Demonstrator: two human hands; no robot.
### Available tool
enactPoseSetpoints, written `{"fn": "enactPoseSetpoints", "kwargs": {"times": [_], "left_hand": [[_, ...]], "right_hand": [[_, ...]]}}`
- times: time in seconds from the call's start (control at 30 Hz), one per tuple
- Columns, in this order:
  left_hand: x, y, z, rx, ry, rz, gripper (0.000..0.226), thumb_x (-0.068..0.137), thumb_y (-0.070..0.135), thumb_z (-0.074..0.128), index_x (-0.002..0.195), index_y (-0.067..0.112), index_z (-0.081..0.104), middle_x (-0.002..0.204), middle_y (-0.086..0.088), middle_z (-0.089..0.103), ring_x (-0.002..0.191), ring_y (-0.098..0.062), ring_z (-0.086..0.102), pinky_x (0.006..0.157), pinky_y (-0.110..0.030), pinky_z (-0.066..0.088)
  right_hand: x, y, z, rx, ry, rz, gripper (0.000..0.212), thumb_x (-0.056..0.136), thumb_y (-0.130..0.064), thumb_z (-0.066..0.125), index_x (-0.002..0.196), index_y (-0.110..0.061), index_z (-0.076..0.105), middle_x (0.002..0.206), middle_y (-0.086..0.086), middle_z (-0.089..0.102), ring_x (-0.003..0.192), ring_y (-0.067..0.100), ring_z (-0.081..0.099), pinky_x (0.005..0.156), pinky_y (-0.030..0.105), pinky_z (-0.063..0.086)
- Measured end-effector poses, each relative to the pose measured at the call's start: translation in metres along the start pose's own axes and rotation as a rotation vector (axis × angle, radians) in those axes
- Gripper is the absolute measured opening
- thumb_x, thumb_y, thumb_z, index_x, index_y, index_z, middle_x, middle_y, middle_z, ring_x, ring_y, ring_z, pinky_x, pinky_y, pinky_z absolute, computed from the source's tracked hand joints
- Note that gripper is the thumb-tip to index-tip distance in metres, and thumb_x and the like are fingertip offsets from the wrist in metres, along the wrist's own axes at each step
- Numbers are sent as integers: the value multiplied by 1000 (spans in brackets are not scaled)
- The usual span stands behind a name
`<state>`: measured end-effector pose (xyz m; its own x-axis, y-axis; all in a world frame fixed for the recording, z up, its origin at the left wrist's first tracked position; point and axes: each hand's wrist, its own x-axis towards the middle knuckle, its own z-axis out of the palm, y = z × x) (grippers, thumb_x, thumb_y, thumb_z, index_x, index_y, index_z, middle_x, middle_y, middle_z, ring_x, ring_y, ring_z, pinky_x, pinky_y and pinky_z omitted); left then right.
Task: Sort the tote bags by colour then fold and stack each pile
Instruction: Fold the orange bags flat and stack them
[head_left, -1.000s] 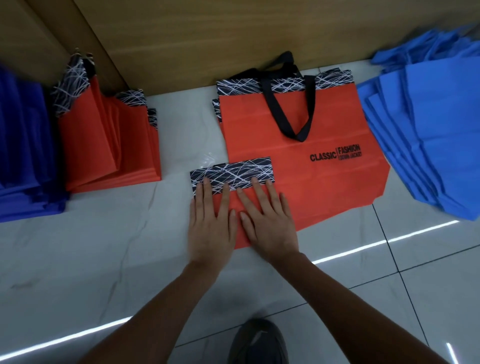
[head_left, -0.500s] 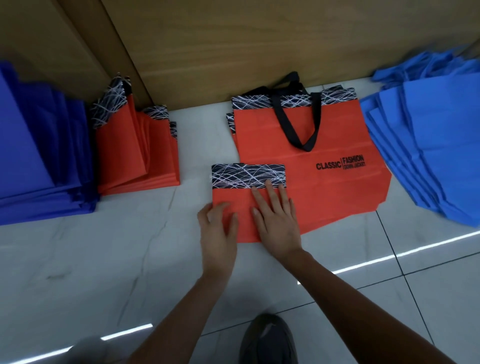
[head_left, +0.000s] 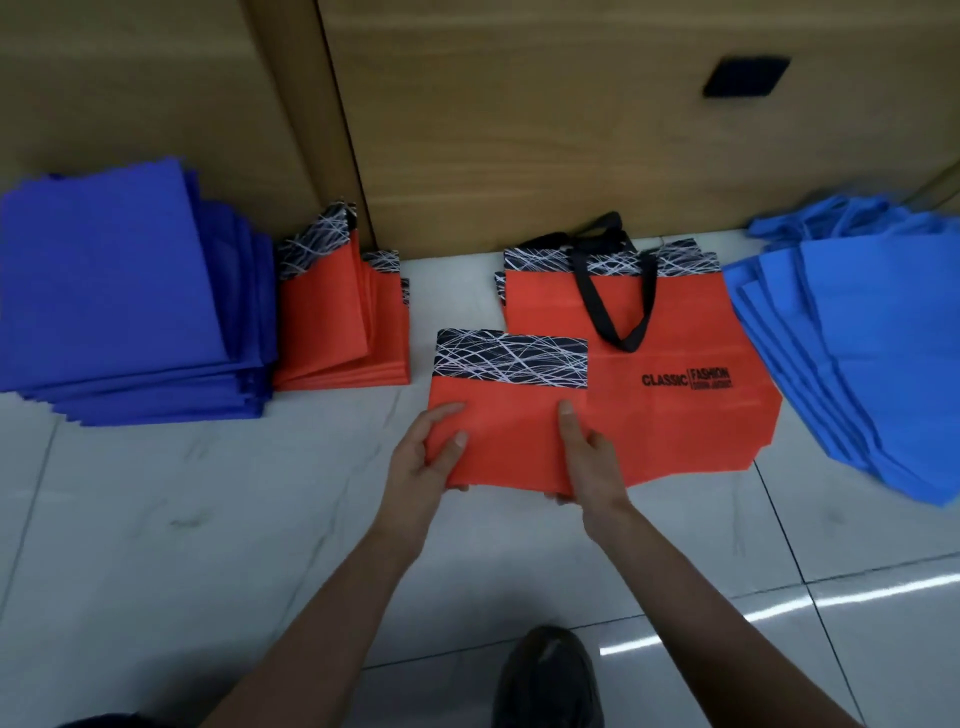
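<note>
Bag (head_left: 511, 431) edges sit in left hand (head_left: 422, 465), right hand (head_left: 593, 462).

Matt orange cloth folded bag (head_left: 511, 441) with black-and-white printed band, matt non-woven orange bags (head_left: 670, 410) with black webbing handles (head_left: 613, 301), matt blue bags (head_left: 883, 338), glossy pale marble-look floor (head_left: 208, 545) tiles, smooth wood-grain panel (head_left: 519, 130)

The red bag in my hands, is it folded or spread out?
Folded: the held red bag is a compact rectangle, much narrower than the spread red bag under it.
</note>
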<state>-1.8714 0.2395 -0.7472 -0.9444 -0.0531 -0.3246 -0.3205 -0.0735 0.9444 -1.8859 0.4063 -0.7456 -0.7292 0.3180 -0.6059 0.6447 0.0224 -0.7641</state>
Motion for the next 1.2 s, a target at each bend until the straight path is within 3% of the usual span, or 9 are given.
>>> {"fn": "enactPoseSetpoints", "kwargs": {"times": [0.07,0.2,0.4,0.5,0.6,0.77,0.9,1.03,1.2], "left_hand": [[-4,10,-6,69,-3,51,25,90,9,58,109,26,57,105,4,58,59,-4,60,45,-21,46],[-8,38,-24,186,111,171,28,89,20,61,116,26,54,103,7,57,53,-10,55,47,-19,45],[24,40,-89,553,343,263,35,94,1,45,129,6,44,122,-6,49,112,-25,51,95,-28,39],[40,28,-111,749,229,195,52,90,-10,41,139,2,34,141,-13,38,129,-26,37,98,-16,24],[52,18,-120,811,165,134,58,89,-11,39,144,2,24,149,-14,26,137,-26,27,106,-21,19],[63,3,-124,987,72,176,66,88,-7,45,147,11,21,153,-17,18,139,-31,22,108,-32,27],[78,-5,-129,1202,113,198,73,83,-7,52,147,8,22,152,-26,13,138,-41,21,113,-48,25],[85,-9,-132,1382,96,315,72,86,14,59,146,5,22,151,-20,25,138,-34,26,107,-45,21],[90,-11,-128,1497,94,248,53,92,42,36,140,19,40,144,-27,35,129,-42,41,97,-52,41]], "right_hand": [[-7,-8,3,-50,2,-169,35,97,-42,45,82,-11,53,64,7,53,37,9,52,32,21,37],[-24,-36,20,-26,51,-371,32,98,-29,47,71,-13,42,58,2,40,39,9,44,32,22,37],[-17,-99,63,19,21,-621,27,100,-20,45,73,-19,46,65,-7,46,49,-9,44,49,9,38],[13,-108,98,-120,34,-664,21,99,-27,45,95,-12,59,80,0,62,75,13,60,72,33,49],[40,-99,127,-371,128,-670,34,100,-34,41,101,-2,55,90,22,64,85,39,61,72,44,47],[57,-83,161,-656,172,-558,42,101,-41,32,108,-2,47,101,23,63,95,39,59,64,37,30],[65,-85,193,-665,147,-498,41,101,-42,26,108,-5,43,99,19,64,92,37,60,63,35,32],[73,-71,203,-715,181,-495,39,102,-39,23,109,-6,43,98,16,65,93,35,61,64,35,33],[86,-58,200,-868,169,-701,48,97,-38,39,130,-3,41,127,15,47,115,31,46,91,40,38]]}}
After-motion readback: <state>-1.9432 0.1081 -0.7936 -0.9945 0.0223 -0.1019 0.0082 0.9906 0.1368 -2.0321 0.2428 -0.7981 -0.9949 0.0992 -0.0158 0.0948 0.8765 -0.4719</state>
